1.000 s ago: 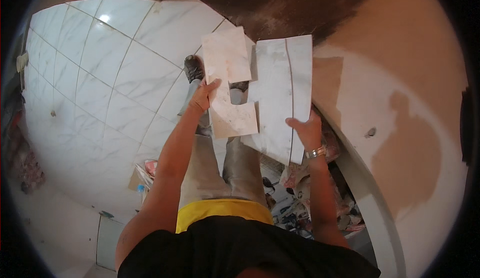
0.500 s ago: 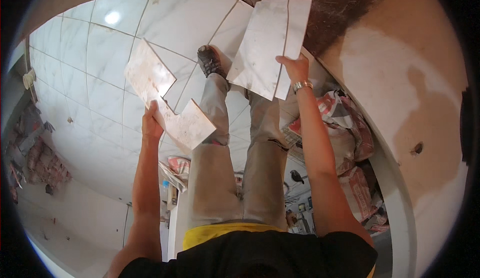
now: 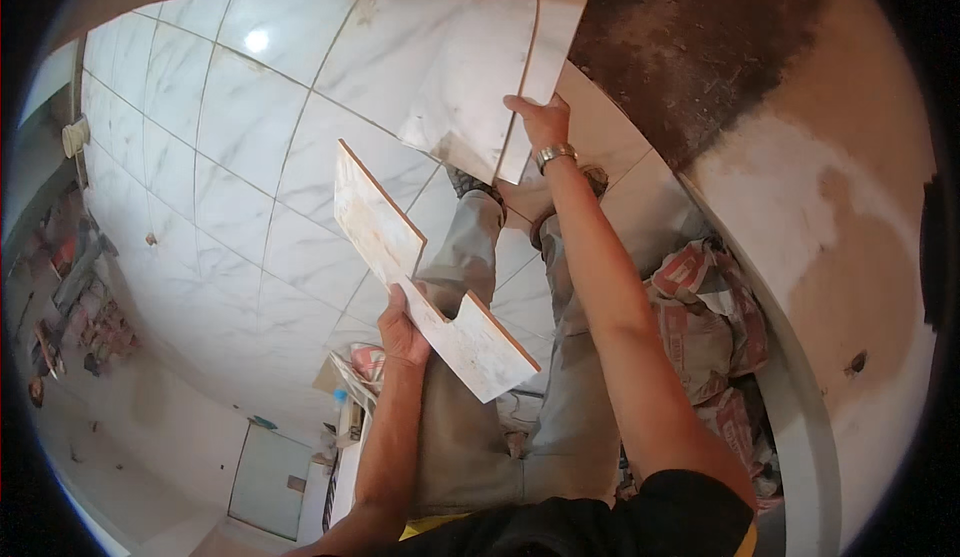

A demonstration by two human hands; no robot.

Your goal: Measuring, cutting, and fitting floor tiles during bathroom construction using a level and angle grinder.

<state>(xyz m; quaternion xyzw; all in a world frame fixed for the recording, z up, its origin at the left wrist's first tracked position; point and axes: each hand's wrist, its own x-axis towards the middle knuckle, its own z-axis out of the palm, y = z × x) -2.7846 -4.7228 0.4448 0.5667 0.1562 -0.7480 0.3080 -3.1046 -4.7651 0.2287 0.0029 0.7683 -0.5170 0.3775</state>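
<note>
Tiled floor [image 3: 235, 197] (veined); on it, shoes [image 3: 470, 183], crumpled sacks [image 3: 695, 342]

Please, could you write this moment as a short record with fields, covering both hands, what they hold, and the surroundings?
Left hand: grips the notched flat piece at its narrow part
Right hand: grips the pale flat piece, which has a dark lengthwise line
Contact between the two pieces: none
Worn on right wrist: metal band
Floor: pale tiles with grey veins
Right side of view: crumpled sacks
</note>
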